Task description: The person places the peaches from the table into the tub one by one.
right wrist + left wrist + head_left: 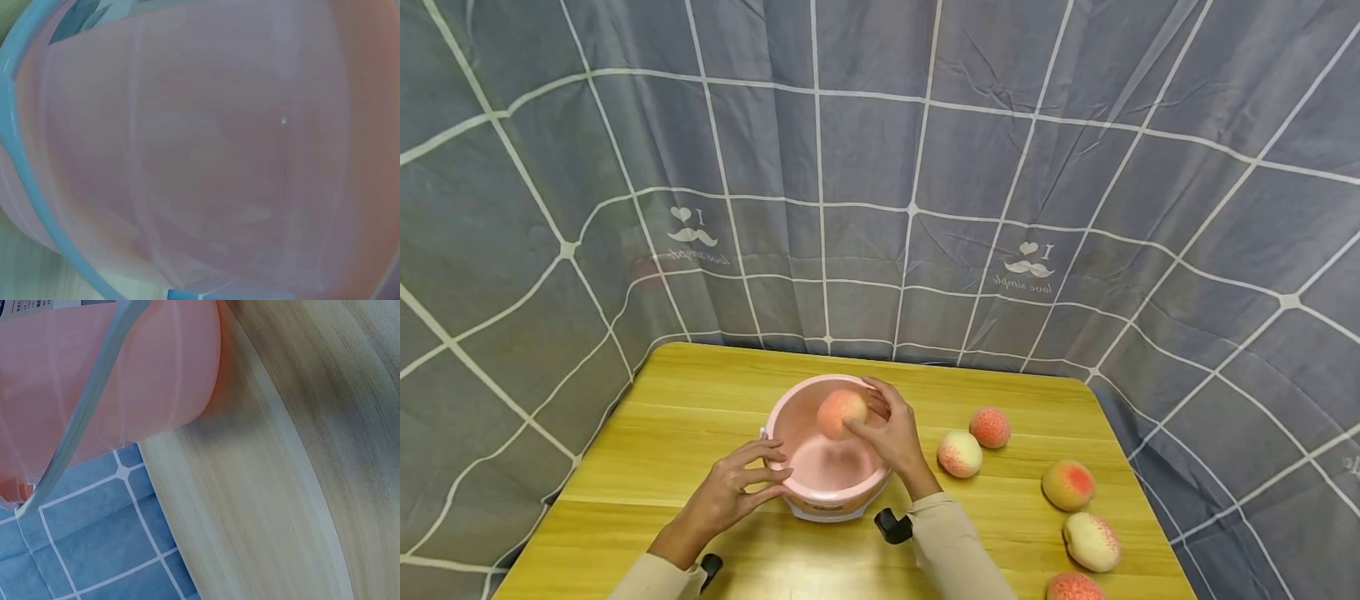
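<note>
A pink bucket (827, 497) with a pale carrying handle (829, 517) stands upright on the table. My right hand (891, 429) holds a pinkish-orange peach (841, 414) over the bucket's mouth, thumb on its near side. At the bucket's left front rim, my left hand (730, 490) grips the edge between thumb and fingers. The left wrist view has the bucket's outer wall (144, 369) with the handle (84, 419) slanting across it. Close up in the right wrist view, the bucket wall (219, 144) fills most of the picture; neither hand appears there.
Right of the bucket lie a cream-and-pink peach (959, 454) and a red one (991, 427). Farther right, a yellow peach with a red patch (1068, 485), a pale peach (1092, 542) and a reddish peach (1075, 587) line the wooden table (700, 392). A grey checked curtain (865, 167) surrounds it.
</note>
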Action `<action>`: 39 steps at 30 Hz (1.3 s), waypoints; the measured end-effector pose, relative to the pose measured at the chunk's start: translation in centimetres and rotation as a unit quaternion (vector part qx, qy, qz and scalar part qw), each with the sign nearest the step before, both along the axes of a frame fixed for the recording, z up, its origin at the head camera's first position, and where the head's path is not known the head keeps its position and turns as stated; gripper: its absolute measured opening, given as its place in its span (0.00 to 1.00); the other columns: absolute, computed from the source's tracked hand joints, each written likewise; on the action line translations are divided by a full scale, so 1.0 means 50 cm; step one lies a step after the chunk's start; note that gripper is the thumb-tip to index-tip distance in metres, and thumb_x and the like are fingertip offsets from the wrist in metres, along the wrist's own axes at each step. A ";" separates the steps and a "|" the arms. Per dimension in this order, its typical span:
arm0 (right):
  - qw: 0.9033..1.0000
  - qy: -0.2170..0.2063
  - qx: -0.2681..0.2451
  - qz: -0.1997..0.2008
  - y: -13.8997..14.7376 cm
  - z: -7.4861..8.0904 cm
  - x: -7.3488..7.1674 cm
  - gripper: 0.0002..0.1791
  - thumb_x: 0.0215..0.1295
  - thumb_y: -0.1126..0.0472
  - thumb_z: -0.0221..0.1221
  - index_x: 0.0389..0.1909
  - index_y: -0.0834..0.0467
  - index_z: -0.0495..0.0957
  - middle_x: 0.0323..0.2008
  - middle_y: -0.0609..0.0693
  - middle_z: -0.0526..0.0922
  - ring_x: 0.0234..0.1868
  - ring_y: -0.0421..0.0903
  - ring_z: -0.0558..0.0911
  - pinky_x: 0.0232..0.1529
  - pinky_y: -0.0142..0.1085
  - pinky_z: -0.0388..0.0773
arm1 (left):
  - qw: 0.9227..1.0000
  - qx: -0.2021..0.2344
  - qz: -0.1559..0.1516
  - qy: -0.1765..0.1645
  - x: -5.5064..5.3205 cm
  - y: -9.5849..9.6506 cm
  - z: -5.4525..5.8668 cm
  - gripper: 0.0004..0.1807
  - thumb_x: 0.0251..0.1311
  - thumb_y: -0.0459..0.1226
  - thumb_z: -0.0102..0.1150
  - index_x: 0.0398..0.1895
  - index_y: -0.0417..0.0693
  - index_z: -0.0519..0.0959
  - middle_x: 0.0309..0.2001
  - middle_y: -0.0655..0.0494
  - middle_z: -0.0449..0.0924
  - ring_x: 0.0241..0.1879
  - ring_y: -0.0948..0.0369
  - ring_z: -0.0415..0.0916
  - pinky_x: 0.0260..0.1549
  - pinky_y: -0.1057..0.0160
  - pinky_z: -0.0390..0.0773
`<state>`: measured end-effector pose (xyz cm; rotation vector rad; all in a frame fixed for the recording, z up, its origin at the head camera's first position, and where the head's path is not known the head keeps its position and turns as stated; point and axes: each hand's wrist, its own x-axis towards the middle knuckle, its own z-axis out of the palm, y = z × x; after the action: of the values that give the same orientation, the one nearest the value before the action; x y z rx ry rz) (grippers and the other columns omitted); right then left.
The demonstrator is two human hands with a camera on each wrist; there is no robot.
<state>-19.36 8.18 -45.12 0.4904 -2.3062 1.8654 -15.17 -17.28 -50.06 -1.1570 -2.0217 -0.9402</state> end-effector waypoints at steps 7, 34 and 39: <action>1.000 0.000 0.005 0.016 0.004 0.032 0.017 0.30 0.56 0.72 0.66 0.60 0.73 0.69 0.59 0.71 0.71 0.59 0.69 0.71 0.64 0.58 0.70 | 1.000 0.003 -0.001 -0.006 0.000 0.000 0.002 0.17 0.63 0.49 0.57 0.32 0.46 0.88 0.41 0.52 0.80 0.48 0.49 0.78 0.65 0.69 0.68; 0.999 -0.006 -0.017 0.043 0.009 0.034 0.018 0.28 0.57 0.75 0.64 0.59 0.72 0.70 0.60 0.70 0.69 0.59 0.71 0.71 0.64 0.58 0.70 | 1.000 -0.003 0.012 -0.007 0.002 0.000 0.005 0.18 0.64 0.50 0.55 0.32 0.47 0.88 0.41 0.53 0.80 0.48 0.50 0.77 0.64 0.72 0.68; 0.999 -0.006 -0.017 0.043 0.014 0.029 0.019 0.27 0.58 0.74 0.64 0.59 0.71 0.70 0.60 0.69 0.69 0.59 0.71 0.70 0.65 0.57 0.70 | 1.000 -0.007 0.017 -0.025 0.003 -0.001 0.005 0.20 0.63 0.52 0.54 0.32 0.48 0.88 0.41 0.54 0.80 0.47 0.48 0.77 0.64 0.72 0.67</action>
<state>-18.41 8.87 -43.66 0.5851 -2.2907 1.9487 -15.01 -17.30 -49.82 -1.1138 -2.0832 -0.9489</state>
